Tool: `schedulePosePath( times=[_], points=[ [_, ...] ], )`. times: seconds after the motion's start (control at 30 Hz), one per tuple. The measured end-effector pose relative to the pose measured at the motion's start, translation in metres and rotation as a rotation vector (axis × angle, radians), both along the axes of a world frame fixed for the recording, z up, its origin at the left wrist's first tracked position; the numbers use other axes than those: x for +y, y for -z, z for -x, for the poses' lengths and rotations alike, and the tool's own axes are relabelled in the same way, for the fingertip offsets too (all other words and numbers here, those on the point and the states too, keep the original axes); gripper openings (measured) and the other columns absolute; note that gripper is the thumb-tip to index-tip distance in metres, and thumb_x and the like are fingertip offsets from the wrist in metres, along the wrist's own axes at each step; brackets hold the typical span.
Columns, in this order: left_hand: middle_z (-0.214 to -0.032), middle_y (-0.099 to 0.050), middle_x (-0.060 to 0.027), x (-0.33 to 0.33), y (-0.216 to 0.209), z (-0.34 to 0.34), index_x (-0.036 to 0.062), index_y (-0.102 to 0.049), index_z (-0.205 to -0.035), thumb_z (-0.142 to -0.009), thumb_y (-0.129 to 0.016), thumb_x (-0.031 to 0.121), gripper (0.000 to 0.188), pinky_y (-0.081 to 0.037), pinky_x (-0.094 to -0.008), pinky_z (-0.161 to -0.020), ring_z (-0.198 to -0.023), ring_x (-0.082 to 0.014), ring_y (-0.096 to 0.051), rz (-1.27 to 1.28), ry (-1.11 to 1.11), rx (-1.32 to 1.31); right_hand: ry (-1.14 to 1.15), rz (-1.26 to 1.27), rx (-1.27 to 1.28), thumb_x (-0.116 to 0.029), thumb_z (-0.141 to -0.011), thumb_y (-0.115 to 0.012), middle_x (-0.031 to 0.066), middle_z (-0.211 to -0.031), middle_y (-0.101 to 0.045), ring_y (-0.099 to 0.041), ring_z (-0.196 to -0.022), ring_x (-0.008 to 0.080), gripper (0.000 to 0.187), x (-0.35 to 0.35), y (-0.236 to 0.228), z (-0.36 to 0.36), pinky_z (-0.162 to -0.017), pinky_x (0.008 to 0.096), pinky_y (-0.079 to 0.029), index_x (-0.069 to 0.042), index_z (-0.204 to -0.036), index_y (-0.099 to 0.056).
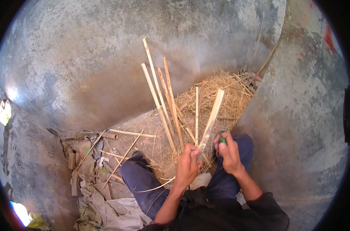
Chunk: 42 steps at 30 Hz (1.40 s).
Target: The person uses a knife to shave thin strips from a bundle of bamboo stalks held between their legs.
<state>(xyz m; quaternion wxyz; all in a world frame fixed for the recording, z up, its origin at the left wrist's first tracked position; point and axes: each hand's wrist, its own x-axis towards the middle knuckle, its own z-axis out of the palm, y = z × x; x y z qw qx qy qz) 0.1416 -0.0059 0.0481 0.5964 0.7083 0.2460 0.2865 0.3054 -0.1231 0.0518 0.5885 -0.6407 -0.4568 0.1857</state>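
Observation:
My left hand (pixel 188 166) is closed around the lower end of a pale split bamboo strip (pixel 215 109), which slants up and away from me. My right hand (pixel 229 154) grips a green handle (pixel 222 139) close beside the strip. A greyish, blade-like shape lies along the strip between my hands; blur hides whether it belongs to the green-handled tool. Beyond my hands, several bamboo strips (pixel 154 88) lean against the wall. A shorter strip (pixel 197 115) stands just left of the held one. A thin curled sliver (pixel 155 188) lies across my left leg.
A heap of straw-like shavings (pixel 217 100) fills the corner ahead. Stained concrete walls (pixel 94 65) rise in front and on the right (pixel 298 127). Loose sticks (pixel 125 154) litter the floor at left, near crumpled cloth (pixel 125 211) and a broken, debris-filled hollow (pixel 80 148).

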Motion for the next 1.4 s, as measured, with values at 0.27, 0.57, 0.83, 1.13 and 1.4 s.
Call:
schedulePosePath(
  times=[0.27, 0.57, 0.83, 1.13, 1.4],
  points=[
    [-0.081, -0.074, -0.0104, 0.003, 0.014, 0.002, 0.0024, -0.045, -0.12, -0.112, -0.062, 0.021, 0.027, -0.052, -0.0337, -0.064, -0.071, -0.0179, -0.071, -0.021, 0.053, -0.059, 0.044, 0.131, -0.273, -0.014, -0.109, -0.058, 0.0236, -0.089, -0.071, -0.071, -0.08, 0.0467, 0.017, -0.012, -0.001, 0.037, -0.065, 0.0511, -0.054, 0.0, -0.117, -0.062],
    [-0.083, -0.075, -0.0174, -0.006, 0.012, -0.004, 0.0017, -0.052, -0.122, -0.109, -0.067, 0.022, 0.028, -0.055, -0.0471, -0.062, -0.075, -0.0398, -0.076, -0.328, -0.137, 0.079, 0.106, 0.168, -0.387, -0.012, -0.107, -0.059, 0.0256, -0.081, -0.068, -0.068, -0.075, 0.0488, 0.014, -0.006, 0.006, 0.037, -0.062, 0.0545, -0.052, -0.001, -0.115, -0.06],
    [-0.076, -0.07, -0.0151, -0.005, 0.011, -0.007, 0.0006, -0.05, -0.119, -0.114, -0.056, 0.024, 0.025, -0.053, -0.0441, -0.062, -0.068, -0.0345, -0.072, -0.238, -0.134, 0.148, 0.135, 0.195, -0.43, -0.013, -0.106, -0.061, 0.0248, -0.077, -0.067, -0.068, -0.073, 0.0493, 0.014, -0.003, 0.009, 0.037, -0.061, 0.0563, -0.052, -0.002, -0.115, -0.06],
    [-0.08, -0.064, -0.0096, -0.018, 0.004, -0.009, 0.0005, -0.047, -0.115, -0.115, -0.051, 0.019, 0.019, -0.047, -0.0358, -0.066, -0.069, -0.021, -0.062, -0.084, -0.206, 0.065, 0.145, 0.379, -0.47, -0.013, -0.106, -0.062, 0.0259, -0.076, -0.068, -0.068, -0.07, 0.0506, 0.014, 0.001, -0.008, 0.047, -0.059, 0.0589, -0.052, -0.003, -0.111, -0.054],
    [-0.08, -0.071, -0.0129, -0.009, 0.032, -0.024, 0.0006, -0.051, -0.11, -0.113, -0.054, 0.018, 0.018, -0.05, -0.0488, -0.065, -0.072, -0.0385, -0.071, -0.276, -0.369, 0.126, 0.144, 0.471, -0.47, -0.018, -0.11, -0.056, 0.0289, -0.068, -0.065, -0.066, -0.068, 0.0545, 0.017, 0.02, 0.005, 0.039, -0.06, 0.0632, -0.051, -0.002, -0.109, -0.052]
  ],
)
